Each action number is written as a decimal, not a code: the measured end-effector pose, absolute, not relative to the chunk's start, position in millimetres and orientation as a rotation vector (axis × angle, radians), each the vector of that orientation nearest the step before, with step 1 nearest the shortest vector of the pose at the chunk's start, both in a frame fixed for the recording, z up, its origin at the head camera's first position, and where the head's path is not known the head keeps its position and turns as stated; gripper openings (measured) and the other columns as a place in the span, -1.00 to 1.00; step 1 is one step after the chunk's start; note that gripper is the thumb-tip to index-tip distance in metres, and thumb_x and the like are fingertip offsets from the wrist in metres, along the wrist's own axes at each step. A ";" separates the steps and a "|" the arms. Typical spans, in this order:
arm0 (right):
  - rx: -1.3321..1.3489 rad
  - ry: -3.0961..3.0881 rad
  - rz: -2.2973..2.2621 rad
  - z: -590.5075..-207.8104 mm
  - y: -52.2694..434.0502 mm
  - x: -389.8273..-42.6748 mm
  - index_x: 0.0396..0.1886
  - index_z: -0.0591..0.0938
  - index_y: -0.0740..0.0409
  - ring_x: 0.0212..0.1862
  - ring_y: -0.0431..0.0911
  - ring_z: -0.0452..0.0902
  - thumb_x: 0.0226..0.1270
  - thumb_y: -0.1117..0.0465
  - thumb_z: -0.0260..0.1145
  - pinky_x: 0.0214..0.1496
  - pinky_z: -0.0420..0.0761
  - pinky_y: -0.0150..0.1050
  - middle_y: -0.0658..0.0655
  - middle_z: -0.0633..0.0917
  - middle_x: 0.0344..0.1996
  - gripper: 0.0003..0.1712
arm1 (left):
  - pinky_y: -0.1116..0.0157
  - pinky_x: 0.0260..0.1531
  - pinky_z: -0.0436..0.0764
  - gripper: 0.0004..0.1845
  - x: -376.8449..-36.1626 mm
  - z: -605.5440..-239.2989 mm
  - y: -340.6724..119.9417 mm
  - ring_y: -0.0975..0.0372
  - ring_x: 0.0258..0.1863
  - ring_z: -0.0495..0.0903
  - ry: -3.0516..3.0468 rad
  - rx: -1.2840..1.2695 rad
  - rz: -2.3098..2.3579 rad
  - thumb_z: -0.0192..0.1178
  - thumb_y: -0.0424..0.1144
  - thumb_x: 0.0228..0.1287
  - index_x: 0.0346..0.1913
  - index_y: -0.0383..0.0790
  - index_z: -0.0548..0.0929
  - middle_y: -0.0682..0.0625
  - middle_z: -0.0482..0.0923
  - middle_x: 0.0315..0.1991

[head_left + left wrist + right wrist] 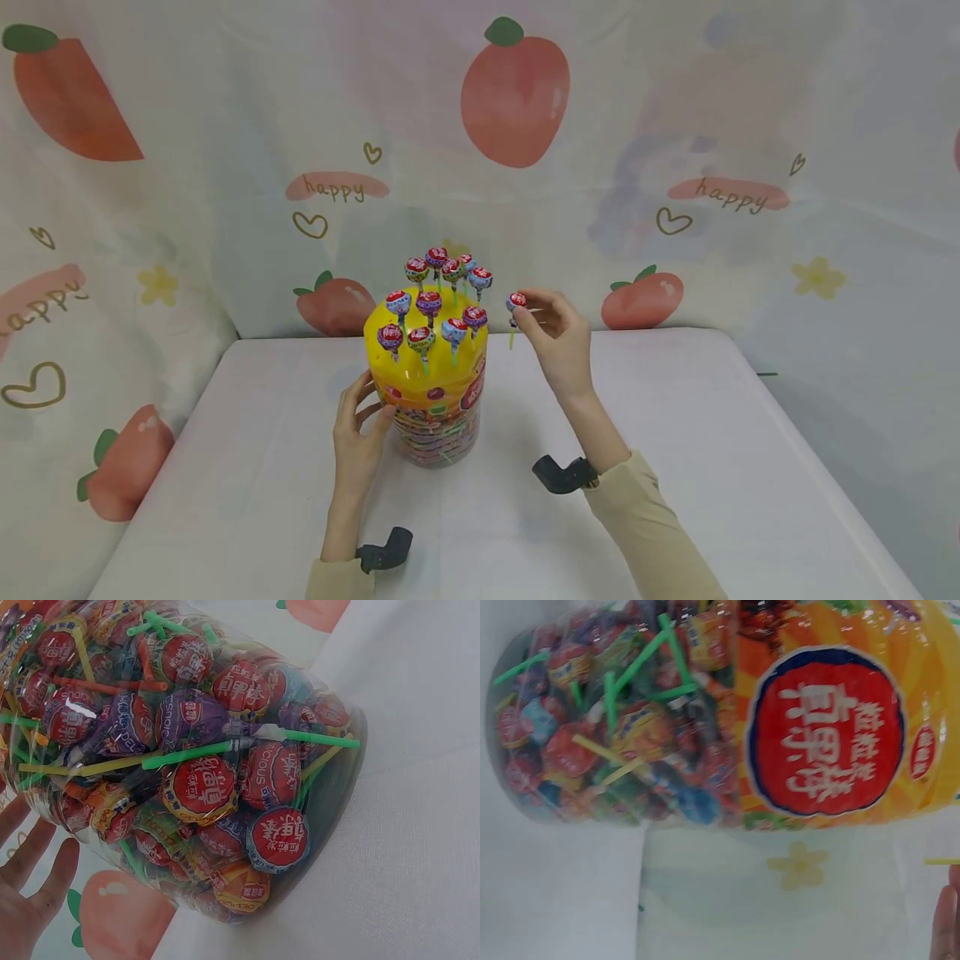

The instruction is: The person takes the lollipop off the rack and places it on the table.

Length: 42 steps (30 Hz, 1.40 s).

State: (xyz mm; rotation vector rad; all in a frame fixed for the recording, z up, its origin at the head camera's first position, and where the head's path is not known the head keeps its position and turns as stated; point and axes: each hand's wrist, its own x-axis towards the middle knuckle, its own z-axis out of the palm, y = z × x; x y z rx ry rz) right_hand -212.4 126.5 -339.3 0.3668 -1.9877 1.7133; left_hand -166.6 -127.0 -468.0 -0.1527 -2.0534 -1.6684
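Note:
A clear jar of wrapped lollipops (438, 437) with a yellow top (367, 333) stands upright on the table. Several lollipops (421, 339) stick up from that top on their sticks. My left hand (358, 442) rests against the jar's left side, its spread fingers (56, 881) touching the plastic in the left wrist view. To the right of the jar, my right hand (558, 342) pinches one lollipop (515, 302) by its head between thumb and fingers, stick downward. In the right wrist view only fingertips (945, 922) and a yellow stick (941, 862) show at the edge.
A white cloth (255, 467) covers the table. Behind and beside it hangs a pale curtain (420, 100) printed with peaches, hearts and flowers. Each wrist wears a black camera mount (386, 550). More lollipops (199, 787) fill the jar's clear lower part.

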 end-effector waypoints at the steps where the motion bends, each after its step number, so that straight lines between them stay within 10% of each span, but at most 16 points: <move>1: 0.354 -1.995 1.714 -342.2 127.3 -213.3 -0.01 0.64 0.28 -0.30 -0.30 0.58 0.28 0.27 0.32 -0.16 0.59 -0.52 0.26 0.67 -0.17 -0.70 | 0.52 0.14 0.49 -0.37 -166.6 -468.3 -127.3 0.46 0.22 0.34 -2.053 -0.153 -1.667 0.26 -0.37 0.24 0.37 -0.06 0.35 -0.06 0.38 0.28; 24: 0.005 -2.208 1.744 -417.6 142.8 -241.1 -0.03 0.65 0.25 -0.44 -0.35 0.54 0.25 0.18 0.36 -0.36 0.60 -0.55 0.26 0.67 -0.19 -0.66 | 0.36 0.17 0.54 -0.36 -168.0 -470.4 -128.5 0.40 0.23 0.36 -2.053 -0.163 -1.650 0.26 -0.37 0.23 0.37 -0.06 0.36 -0.07 0.38 0.28; 31: -0.097 -2.288 1.742 -415.1 138.6 -231.8 -0.04 0.63 0.33 -0.32 0.01 0.66 0.28 0.22 0.34 -0.35 0.60 -0.51 0.36 0.68 -0.17 -0.67 | 0.39 0.16 0.53 -0.37 -167.9 -470.5 -129.0 0.41 0.23 0.36 -2.038 -0.181 -1.656 0.26 -0.36 0.23 0.37 -0.06 0.36 -0.07 0.38 0.28; 42: -0.208 -2.381 1.666 -459.6 145.7 -253.2 -0.12 0.66 0.24 -0.51 -0.32 0.57 0.23 0.15 0.39 -0.44 0.54 -0.51 0.27 0.70 -0.28 -0.70 | 0.37 0.17 0.54 -0.36 -168.4 -471.2 -128.4 0.44 0.23 0.35 -2.040 -0.182 -1.656 0.26 -0.38 0.23 0.37 -0.05 0.36 -0.05 0.38 0.30</move>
